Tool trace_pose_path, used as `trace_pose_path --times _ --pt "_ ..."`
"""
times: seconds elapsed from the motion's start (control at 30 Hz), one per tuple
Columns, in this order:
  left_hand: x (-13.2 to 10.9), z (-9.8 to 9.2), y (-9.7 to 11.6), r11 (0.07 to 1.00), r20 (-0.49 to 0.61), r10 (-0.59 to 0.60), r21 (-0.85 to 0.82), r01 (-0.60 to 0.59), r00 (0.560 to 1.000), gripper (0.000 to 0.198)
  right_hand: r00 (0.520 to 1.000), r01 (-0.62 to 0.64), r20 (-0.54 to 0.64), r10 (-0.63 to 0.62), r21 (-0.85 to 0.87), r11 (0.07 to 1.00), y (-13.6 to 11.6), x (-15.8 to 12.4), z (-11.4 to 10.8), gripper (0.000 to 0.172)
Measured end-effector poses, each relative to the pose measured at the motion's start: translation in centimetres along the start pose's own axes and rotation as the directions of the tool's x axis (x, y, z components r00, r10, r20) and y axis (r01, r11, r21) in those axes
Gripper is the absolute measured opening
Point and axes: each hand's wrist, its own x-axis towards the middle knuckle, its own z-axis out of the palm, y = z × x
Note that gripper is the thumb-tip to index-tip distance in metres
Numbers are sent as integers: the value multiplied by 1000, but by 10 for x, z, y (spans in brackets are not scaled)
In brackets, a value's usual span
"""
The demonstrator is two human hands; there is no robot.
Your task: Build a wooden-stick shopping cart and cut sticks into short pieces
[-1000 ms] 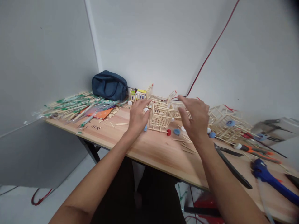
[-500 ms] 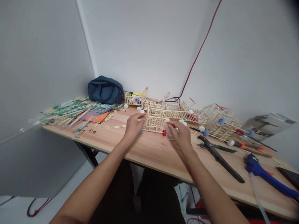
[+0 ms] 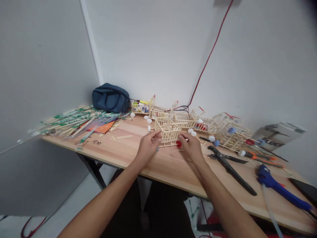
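Observation:
A small model cart (image 3: pixel 168 135) built of thin wooden sticks stands on the table between my two hands. It has a red bottle-cap wheel (image 3: pixel 178 143) at its right lower corner and a blue one, partly hidden, at the left. My left hand (image 3: pixel 149 145) has its thumb and fingers bent against the cart's left side. At the right side, my right hand (image 3: pixel 192 147) pinches the cart's edge above the red wheel.
Behind stands a row of similar stick carts (image 3: pixel 208 125) with white cap wheels. Wrapped chopsticks (image 3: pixel 69 119) and a blue pouch (image 3: pixel 111 97) are on the left. Black cutters (image 3: pixel 232 170), orange-handled pliers (image 3: pixel 266 158) and a blue glue gun (image 3: pixel 279 188) lie to the right.
The cart has turned and now sits slightly farther right. Both hands have closed in on its sides; the left one moved right. The view has shifted a little.

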Motion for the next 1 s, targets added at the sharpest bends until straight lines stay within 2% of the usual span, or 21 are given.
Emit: trace_pose_path --times 0.13,0.3,0.43,0.53,0.67,0.7,0.77,0.87,0.93,1.0 --pt "-13 11 11 997 25 -45 -69 47 999 40 999 0 32 0 4 1000 8 0 -12 30" --pt "-33 27 25 999 76 31 -34 -29 997 38 995 -67 80 66 6 998 26 2 -24 31" --pt "-47 37 26 999 137 32 -43 -27 990 44 989 -70 129 67 22 997 31 12 -24 30" --pt "-56 34 26 999 175 30 -18 -27 984 48 985 -56 168 48 43 998 30 23 -18 30" --pt "-59 6 31 992 162 122 6 -124 979 31 978 -46 204 32 65 997 29 36 -8 30" --pt "-56 -5 33 989 116 146 15 -148 983 26 977 -42 211 26 72 997 28 38 -5 31" --pt "-45 -28 37 983 -48 177 62 -174 983 21 974 -33 225 12 89 995 26 44 -1 32" --pt "-12 -58 34 987 -298 155 90 -134 942 22 970 -24 243 -3 110 994 21 53 8 32" --pt "16 -72 25 991 -338 132 62 -118 932 27 968 -23 249 -6 113 993 19 60 14 33" --pt "45 -80 10 995 -313 98 22 -96 945 31 967 -19 253 -9 107 994 18 64 18 32"
